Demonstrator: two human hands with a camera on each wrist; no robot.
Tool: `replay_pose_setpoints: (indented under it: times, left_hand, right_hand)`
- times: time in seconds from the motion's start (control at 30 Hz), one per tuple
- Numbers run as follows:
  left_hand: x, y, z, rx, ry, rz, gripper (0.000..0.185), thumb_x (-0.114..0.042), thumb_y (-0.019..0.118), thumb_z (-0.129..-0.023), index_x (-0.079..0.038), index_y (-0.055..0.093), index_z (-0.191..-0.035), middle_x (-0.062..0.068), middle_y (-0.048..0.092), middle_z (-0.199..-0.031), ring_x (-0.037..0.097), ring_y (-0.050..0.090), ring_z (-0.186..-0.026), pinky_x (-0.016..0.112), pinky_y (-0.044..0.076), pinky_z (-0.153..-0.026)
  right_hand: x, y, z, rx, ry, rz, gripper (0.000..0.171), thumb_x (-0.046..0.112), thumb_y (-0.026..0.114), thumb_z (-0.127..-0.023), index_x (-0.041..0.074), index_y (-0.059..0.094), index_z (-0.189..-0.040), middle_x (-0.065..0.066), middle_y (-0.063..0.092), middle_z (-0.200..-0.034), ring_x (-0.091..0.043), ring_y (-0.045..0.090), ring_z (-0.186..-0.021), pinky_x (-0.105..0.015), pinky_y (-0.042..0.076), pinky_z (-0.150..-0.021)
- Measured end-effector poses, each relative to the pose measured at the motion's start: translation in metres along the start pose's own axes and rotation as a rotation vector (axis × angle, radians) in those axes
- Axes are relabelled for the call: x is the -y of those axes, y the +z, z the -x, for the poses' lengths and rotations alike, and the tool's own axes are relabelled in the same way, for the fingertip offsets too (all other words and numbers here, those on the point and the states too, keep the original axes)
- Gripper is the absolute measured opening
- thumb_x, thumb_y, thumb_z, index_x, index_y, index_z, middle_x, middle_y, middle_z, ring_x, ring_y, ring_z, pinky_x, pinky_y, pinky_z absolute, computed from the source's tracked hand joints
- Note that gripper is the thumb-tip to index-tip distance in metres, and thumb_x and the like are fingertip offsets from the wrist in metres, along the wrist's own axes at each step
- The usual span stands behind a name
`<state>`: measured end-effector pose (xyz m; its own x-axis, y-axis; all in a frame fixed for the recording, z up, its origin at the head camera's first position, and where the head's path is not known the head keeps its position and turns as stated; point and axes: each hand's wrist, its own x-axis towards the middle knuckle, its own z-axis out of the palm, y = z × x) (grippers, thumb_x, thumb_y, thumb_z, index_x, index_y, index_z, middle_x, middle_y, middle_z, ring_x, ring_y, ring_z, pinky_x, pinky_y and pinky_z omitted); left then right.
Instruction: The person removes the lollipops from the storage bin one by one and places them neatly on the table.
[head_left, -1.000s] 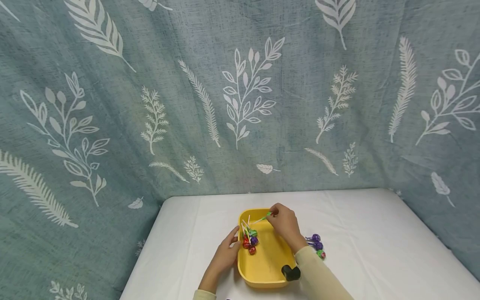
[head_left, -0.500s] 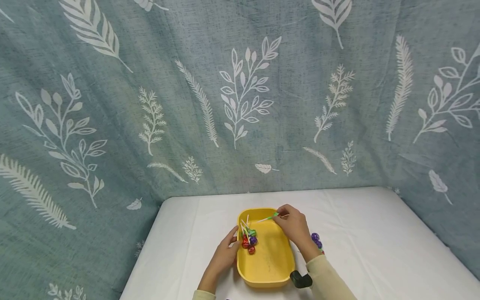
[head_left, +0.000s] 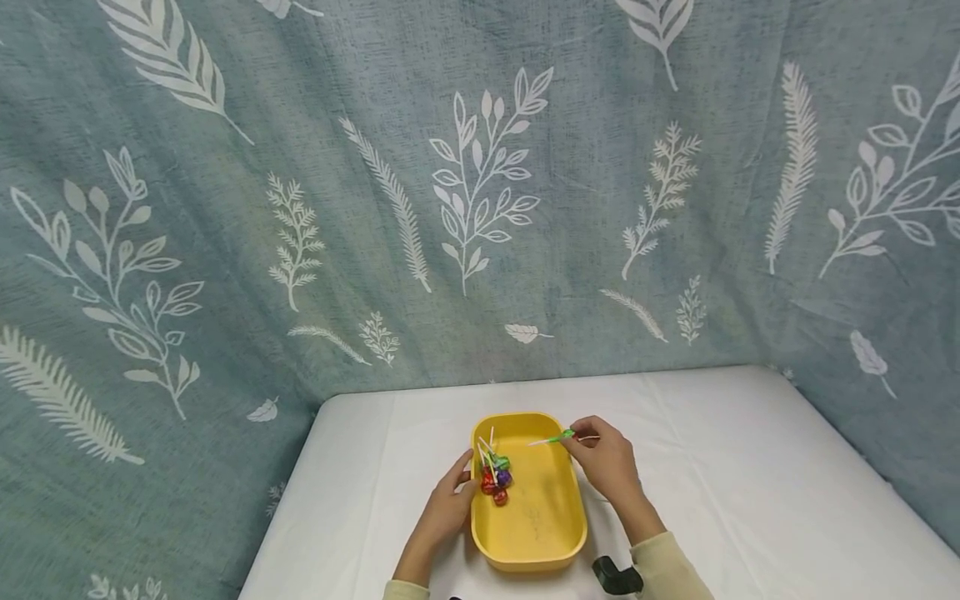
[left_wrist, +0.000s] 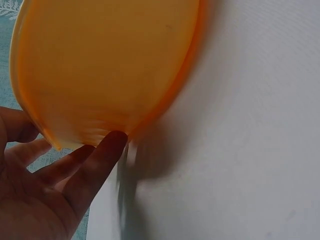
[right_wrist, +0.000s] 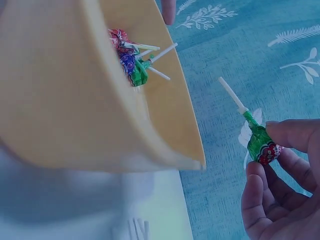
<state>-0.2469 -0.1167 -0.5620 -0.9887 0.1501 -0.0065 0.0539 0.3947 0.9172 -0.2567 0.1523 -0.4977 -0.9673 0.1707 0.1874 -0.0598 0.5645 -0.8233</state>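
White worktop [head_left: 712, 467] under us carries a yellow tray [head_left: 536, 542] (lollipops [head_left: 495, 482] piled inside), our left hand [head_left: 448, 510] resting straight fingers on its side, our right hand [head_left: 609, 468] pinching a green lollipop [head_left: 558, 437] over its far corner.

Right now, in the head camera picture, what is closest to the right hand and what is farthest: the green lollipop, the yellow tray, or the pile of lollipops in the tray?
From the right hand:
1. Green lollipop: pinched in its fingers, stick pointing left over the tray.
2. Yellow tray: just left of the hand, on the white table.
3. Pile of lollipops: against the tray's far left wall, by the left hand.
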Motion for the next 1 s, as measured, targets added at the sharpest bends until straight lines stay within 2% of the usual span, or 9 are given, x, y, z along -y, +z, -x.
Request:
replay_pose_setpoints:
  times: [0.17, 0.53, 0.77, 1.0]
  left_hand:
    - [-0.001, 0.001, 0.002, -0.006, -0.012, 0.003, 0.054, -0.018, 0.052, -0.104, -0.014, 0.04, -0.157, 0.023, 0.059, -0.134, 0.043, 0.053, -0.127, 0.064, 0.038, -0.105]
    - [-0.002, 0.001, 0.003, -0.019, -0.028, -0.004, 0.053, -0.02, 0.053, -0.104, -0.017, 0.042, -0.156, 0.022, 0.059, -0.134, 0.041, 0.053, -0.126, 0.065, 0.038, -0.105]
    - [-0.001, 0.002, 0.003, -0.015, -0.035, -0.001, 0.053, -0.021, 0.053, -0.104, -0.017, 0.042, -0.156, 0.021, 0.059, -0.134, 0.041, 0.054, -0.126, 0.064, 0.039, -0.105]
    - [-0.002, 0.002, 0.003, -0.012, -0.025, 0.003, 0.054, -0.019, 0.052, -0.104, -0.016, 0.041, -0.157, 0.021, 0.06, -0.133, 0.04, 0.054, -0.125, 0.065, 0.037, -0.106]
  right_hand:
    - [-0.009, -0.008, 0.005, -0.008, 0.02, -0.013, 0.02, 0.022, 0.076, -0.091, 0.009, 0.07, -0.105, -0.006, 0.071, -0.101, -0.028, 0.069, -0.098, -0.038, 0.057, -0.074]
    - [-0.034, -0.026, 0.02, -0.053, 0.059, 0.025, 0.024, 0.021, 0.076, -0.09, 0.006, 0.069, -0.106, -0.01, 0.072, -0.104, -0.032, 0.07, -0.1, -0.046, 0.056, -0.084]
    - [-0.047, -0.038, 0.032, -0.067, 0.088, 0.073, 0.03, 0.022, 0.076, -0.09, 0.003, 0.066, -0.11, -0.015, 0.072, -0.105, -0.036, 0.07, -0.1, -0.053, 0.052, -0.089]
    - [-0.061, -0.044, 0.041, -0.068, 0.08, 0.1, 0.034, 0.019, 0.077, -0.089, 0.001, 0.067, -0.117, -0.017, 0.072, -0.106, -0.037, 0.071, -0.098, -0.053, 0.053, -0.088]
